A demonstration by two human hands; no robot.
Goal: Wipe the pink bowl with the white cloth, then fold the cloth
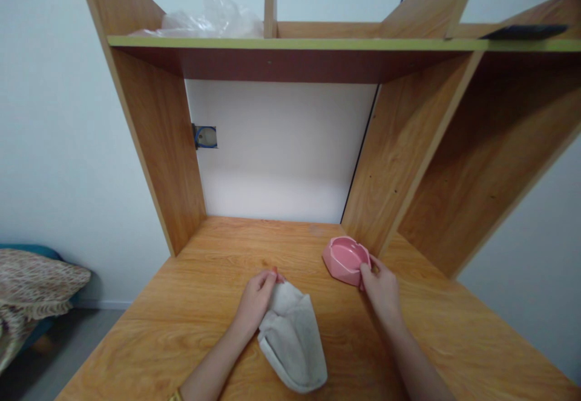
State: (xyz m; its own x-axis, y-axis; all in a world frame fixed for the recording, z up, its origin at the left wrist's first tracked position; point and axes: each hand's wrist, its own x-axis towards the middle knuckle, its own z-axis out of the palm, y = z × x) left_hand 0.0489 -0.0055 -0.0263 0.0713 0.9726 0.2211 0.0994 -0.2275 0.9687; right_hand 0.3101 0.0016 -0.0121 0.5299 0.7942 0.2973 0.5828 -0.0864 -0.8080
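My left hand (259,297) is closed on the top edge of a grey cloth (295,337), which hangs in loose folds towards me over the wooden desk. A pink faceted ashtray (342,262) with a round hollow and notched rim is in my right hand (380,285). The thumb lies on its near right rim and the fingers curl behind it. The ashtray is close to the foot of the wooden divider; I cannot tell whether its base touches the desk. Cloth and ashtray are apart.
A wooden desk (181,328) spreads under both hands. Upright panels (158,147) and a green-edged shelf (290,44) frame it. Clear plastic (213,20) and a dark flat object (526,31) lie on the shelf. A wall box (206,137) shows blue wire. A fringed cover (36,283) drapes a seat at left.
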